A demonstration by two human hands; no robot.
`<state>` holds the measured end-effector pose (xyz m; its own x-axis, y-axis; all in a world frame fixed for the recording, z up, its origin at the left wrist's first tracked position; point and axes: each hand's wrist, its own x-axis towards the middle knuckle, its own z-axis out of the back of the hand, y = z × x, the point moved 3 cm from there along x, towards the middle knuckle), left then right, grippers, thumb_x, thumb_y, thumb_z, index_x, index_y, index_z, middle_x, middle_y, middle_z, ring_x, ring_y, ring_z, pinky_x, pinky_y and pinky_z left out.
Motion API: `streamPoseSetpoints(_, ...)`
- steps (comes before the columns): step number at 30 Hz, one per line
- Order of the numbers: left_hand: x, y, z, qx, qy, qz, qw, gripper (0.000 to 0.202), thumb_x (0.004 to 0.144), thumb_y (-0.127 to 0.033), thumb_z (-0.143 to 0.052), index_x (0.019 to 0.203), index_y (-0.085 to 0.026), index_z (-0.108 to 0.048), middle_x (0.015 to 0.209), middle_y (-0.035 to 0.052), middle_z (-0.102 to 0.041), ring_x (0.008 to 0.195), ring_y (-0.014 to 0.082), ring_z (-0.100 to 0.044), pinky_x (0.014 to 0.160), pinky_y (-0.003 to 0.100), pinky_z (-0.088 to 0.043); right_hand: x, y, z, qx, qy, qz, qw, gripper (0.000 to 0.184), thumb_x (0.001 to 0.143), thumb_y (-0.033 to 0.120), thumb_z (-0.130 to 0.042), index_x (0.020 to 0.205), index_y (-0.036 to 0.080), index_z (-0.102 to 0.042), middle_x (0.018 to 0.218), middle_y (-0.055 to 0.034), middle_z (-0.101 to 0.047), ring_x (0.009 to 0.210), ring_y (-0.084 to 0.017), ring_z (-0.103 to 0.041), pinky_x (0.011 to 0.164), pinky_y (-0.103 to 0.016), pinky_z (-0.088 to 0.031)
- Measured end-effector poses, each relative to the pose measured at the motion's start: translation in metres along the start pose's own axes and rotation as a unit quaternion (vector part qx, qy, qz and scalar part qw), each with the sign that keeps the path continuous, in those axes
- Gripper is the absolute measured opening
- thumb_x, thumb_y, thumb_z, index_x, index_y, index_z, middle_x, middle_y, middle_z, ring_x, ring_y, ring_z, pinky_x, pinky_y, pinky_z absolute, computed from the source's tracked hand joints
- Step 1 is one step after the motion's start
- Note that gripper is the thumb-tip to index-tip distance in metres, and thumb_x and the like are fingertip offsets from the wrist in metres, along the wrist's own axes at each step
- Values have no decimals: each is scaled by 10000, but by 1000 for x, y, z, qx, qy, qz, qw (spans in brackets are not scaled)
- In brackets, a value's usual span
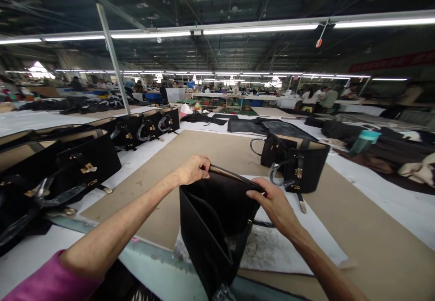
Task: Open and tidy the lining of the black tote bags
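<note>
A black handbag (217, 228) hangs tilted at the table's near edge, its mouth facing me and its inside dark. My left hand (194, 170) pinches the far rim at its left end. At the right end of that same rim, my right hand (272, 199) grips with the thumb on the near side. Both hands are closed on the bag, and the rim runs taut between them. A small gold fitting shows on its right side. Plastic wrapping is visible at its bottom, where the rest is cut off by the frame.
Beyond my right hand stands another black handbag (304, 167) with wrapped handles. Several finished-looking black bags (88, 163) line the left side. Brown board (136, 197) and a stained white sheet (278, 251) cover the table. A teal-lidded bottle (365, 141) stands by dark cloth at right.
</note>
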<state>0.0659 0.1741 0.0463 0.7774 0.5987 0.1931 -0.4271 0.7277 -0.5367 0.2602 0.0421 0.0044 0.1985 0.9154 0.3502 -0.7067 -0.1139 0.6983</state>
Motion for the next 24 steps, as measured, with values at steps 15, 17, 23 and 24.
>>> streamPoseSetpoints(15,9,9,-3,-7,-15,71,997,162,602,-266,-573,548,-140,-488,494,-51,-423,482,78,-381,458,197,-266,7,-3,-3,-26,-75,45,996,245,778,368,-464,871,188,-601,849,-34,-575,793,-173,-519,712,-265,-374)
streamPoseSetpoints(17,9,10,-3,-11,-18,81,996,170,595,-272,-581,546,-140,-487,476,-55,-409,466,74,-370,447,196,-259,7,-1,-3,-15,-75,50,996,223,785,350,-461,843,186,-600,818,-25,-571,770,-162,-516,686,-251,-369)
streamPoseSetpoints(23,11,9,-3,-22,-17,99,995,171,580,-265,-593,533,-141,-485,455,-57,-406,447,74,-368,430,195,-255,9,4,-2,-19,-73,50,996,249,830,338,-397,744,182,-571,709,-3,-522,681,-135,-489,631,-233,-354)
streamPoseSetpoints(24,11,9,-3,-23,-18,102,994,167,578,-259,-594,532,-140,-487,452,-57,-407,445,74,-369,430,195,-257,9,4,-2,-35,-72,52,995,264,838,339,-381,737,182,-568,712,-6,-522,685,-137,-491,636,-236,-354)
